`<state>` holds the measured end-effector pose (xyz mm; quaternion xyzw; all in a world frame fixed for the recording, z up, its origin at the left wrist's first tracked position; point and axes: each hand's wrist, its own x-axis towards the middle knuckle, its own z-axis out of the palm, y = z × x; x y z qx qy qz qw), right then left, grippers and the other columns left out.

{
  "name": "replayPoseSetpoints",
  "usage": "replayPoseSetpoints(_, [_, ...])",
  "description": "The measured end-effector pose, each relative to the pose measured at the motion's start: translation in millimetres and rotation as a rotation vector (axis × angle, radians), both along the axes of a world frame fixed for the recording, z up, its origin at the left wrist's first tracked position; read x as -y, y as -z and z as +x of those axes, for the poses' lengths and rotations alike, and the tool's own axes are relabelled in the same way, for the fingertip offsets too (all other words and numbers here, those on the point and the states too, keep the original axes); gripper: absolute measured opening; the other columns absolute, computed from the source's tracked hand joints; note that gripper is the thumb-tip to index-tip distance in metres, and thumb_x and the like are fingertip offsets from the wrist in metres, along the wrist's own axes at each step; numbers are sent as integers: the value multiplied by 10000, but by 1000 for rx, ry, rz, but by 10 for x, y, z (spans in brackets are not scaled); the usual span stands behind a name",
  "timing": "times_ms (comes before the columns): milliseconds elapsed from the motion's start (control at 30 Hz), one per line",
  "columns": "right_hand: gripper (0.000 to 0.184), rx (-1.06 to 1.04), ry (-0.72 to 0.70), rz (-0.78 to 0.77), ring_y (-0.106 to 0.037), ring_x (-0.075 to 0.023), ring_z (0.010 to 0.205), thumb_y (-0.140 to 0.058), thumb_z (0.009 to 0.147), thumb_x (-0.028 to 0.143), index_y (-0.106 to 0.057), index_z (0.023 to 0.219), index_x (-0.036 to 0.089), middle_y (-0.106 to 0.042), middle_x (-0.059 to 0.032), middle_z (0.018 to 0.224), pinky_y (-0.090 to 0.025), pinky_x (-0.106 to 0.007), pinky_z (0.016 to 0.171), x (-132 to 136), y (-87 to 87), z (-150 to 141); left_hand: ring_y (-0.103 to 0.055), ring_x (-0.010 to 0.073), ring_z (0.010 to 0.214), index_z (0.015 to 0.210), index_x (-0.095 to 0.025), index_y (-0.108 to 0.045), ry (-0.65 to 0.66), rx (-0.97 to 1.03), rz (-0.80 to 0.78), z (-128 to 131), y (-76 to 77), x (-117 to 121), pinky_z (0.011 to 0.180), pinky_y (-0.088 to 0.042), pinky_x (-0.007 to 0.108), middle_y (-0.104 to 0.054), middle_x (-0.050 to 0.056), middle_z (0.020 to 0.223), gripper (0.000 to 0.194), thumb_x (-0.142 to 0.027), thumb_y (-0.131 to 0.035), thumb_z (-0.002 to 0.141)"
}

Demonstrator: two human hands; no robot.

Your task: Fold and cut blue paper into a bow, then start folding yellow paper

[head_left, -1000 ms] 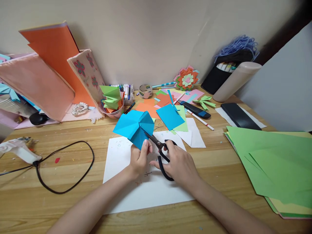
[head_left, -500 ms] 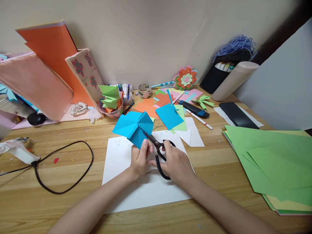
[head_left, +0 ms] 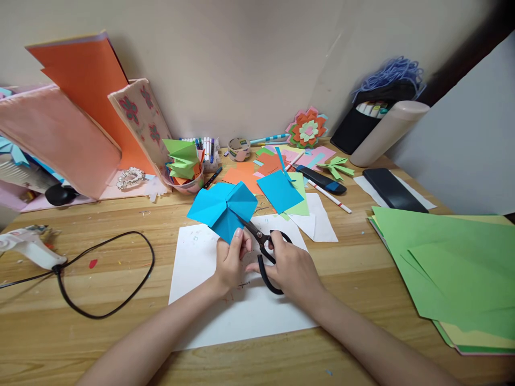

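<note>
My left hand (head_left: 232, 257) pinches the near corner of a folded blue paper (head_left: 215, 203) between thumb and fingers. Creases run out from the paper's middle, and it is held above a white sheet (head_left: 201, 316). In my right hand (head_left: 292, 265) is a pair of black-handled scissors (head_left: 260, 236), with fingers through the loops. The blades reach into the blue paper's right side, close to its centre. Part of the blades is hidden by the paper. Just beyond the scissors lies a flat blue paper square (head_left: 280, 194) on a light green piece.
Green paper sheets (head_left: 454, 268) are stacked at the right, near a black phone (head_left: 396, 190). A box cutter (head_left: 322, 179) and paper scraps lie behind my hands. A tub of paper scraps (head_left: 185, 171) and a looped black cable (head_left: 152, 268) are to the left.
The blue paper has spread slightly and its right flap extends farther right over the scissor blades. Both hands keep nearly the same place.
</note>
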<state>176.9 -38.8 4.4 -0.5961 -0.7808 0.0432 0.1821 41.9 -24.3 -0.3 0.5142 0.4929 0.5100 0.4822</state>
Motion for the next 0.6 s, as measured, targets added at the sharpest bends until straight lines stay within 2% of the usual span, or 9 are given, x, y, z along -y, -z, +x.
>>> replayPoseSetpoints(600, [515,36,16,80,-618,-181,413,-366,812,658,-482,767,158,-604,-3,470,-256,-244,406,-16,58,12,-266,88,417,520,-180,-445,-14,26,7,-3,31,-41,447,-211,273,-286,-45,418,466,-421,-346,906])
